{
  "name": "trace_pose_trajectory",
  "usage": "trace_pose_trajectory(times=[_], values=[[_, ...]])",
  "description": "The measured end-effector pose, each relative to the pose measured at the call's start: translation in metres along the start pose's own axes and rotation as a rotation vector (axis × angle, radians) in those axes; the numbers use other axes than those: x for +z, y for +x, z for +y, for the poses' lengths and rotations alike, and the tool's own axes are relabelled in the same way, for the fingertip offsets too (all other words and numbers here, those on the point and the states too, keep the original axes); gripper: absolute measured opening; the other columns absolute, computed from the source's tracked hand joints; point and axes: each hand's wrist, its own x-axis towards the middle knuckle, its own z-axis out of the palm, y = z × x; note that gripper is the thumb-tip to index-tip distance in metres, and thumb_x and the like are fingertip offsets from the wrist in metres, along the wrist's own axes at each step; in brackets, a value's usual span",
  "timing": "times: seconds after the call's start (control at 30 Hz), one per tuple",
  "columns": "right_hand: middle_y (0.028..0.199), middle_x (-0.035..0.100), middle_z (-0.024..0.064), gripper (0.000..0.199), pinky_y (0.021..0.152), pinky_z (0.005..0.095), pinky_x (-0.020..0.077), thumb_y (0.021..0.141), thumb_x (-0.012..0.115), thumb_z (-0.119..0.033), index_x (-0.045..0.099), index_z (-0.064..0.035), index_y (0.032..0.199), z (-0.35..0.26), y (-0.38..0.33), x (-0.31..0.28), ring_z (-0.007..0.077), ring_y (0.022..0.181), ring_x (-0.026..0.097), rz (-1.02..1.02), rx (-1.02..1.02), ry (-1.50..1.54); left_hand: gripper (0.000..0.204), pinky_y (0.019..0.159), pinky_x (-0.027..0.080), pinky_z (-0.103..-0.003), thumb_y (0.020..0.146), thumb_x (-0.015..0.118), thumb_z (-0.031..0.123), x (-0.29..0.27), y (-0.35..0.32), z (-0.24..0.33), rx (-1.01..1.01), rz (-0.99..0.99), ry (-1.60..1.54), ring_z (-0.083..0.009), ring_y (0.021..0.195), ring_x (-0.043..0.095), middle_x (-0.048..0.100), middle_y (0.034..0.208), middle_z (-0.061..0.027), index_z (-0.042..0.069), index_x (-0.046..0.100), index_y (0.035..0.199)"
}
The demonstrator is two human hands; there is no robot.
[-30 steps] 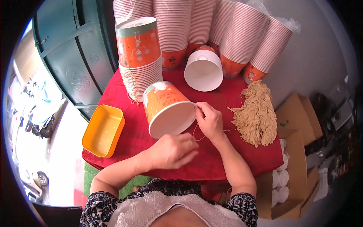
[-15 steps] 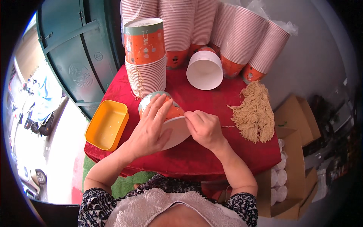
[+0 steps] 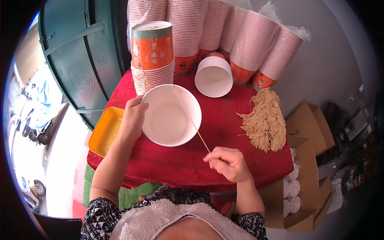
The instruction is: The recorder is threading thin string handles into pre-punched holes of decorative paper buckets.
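Note:
A white-lined paper bucket (image 3: 167, 124) is tilted with its mouth facing me. On its left side, my left hand (image 3: 134, 114) is closed around the wall near the rim. A thin tan string (image 3: 201, 138) runs from the bucket's far rim, slanting across the mouth, to my right hand (image 3: 230, 163). The fingers of that hand are pinched on the string, apart from the bucket and above the red cloth. Behind my left hand stands a stack of upside-down orange buckets (image 3: 153, 52), with tan strings hanging on its rims.
A yellow plastic basket (image 3: 96, 146) lies at the left of the red-clothed table (image 3: 236, 136). A bundle of tan string (image 3: 266, 124) is at the right. Another bucket (image 3: 214, 80) lies on its side before tall wrapped bucket stacks (image 3: 256, 40). Cardboard boxes (image 3: 306, 172) stand right.
The bucket has turned so its mouth faces me. My left hand has shifted from lying over it to gripping its left side. My right hand has drawn the string down and right.

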Motion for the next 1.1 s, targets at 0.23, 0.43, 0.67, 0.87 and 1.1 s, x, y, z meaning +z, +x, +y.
trace_pose_trajectory(times=[0.23,0.43,0.67,0.87,1.1], values=[[0.081,0.065,0.0144,0.018,0.052,0.0241,0.0462,0.087,0.061,-0.006,0.067,0.0095,0.095,0.019,-0.03,-0.016,0.0139,0.062,0.059,-0.161,0.059,0.393,0.034,0.074,0.049,-0.034,0.081,0.049,0.004,-0.006,0.014,-0.017,-0.107,0.039,-0.071,-0.0225,0.084,0.063,0.066,0.094,-0.0141,-0.01,0.061,0.11],[0.083,0.061,0.0126,0.041,0.055,0.0289,0.0507,0.095,0.062,-0.031,0.06,0.0089,0.101,0.029,-0.014,0.002,0.0173,0.067,0.058,0.086,-0.109,0.984,0.036,0.09,0.046,-0.033,0.088,0.051,0.01,-0.001,0.003,-0.017,-0.117,0.002,-0.081,-0.0243,0.101,0.061,0.064,0.106,-0.0169,-0.011,0.057,0.116],[0.082,0.059,0.01,0.036,0.053,0.0316,0.0484,0.095,0.055,-0.033,0.06,0.002,0.102,0.036,0.006,0.017,0.0181,0.069,0.057,0.257,-0.107,1.218,0.029,0.11,0.028,-0.052,0.086,0.057,0.003,0.017,-0.056,-0.009,1.006,0.269,0.714,-0.0432,0.136,0.035,0.048,0.133,-0.0233,0.0,0.057,0.115],[0.081,0.057,0.007,0.031,0.053,0.0269,0.0452,0.096,0.052,-0.03,0.062,-0.001,0.104,0.033,0.015,0.033,0.0152,0.067,0.051,0.314,-0.097,1.326,0.036,0.107,0.027,-0.061,0.065,0.084,0.023,0.047,-0.113,-0.009,1.051,-0.107,0.831,-0.0501,0.138,0.025,0.053,0.128,-0.0186,0.006,0.065,0.091],[0.081,0.056,0.0067,0.032,0.053,0.027,0.0456,0.095,0.052,-0.03,0.061,-0.0009,0.105,0.034,0.012,0.039,0.0158,0.068,0.052,0.302,-0.108,1.371,0.025,0.106,0.025,-0.067,0.067,0.079,0.011,0.062,-0.106,-0.03,1.071,-0.198,0.816,-0.0524,0.136,0.025,0.05,0.13,-0.0189,0.004,0.064,0.085]])
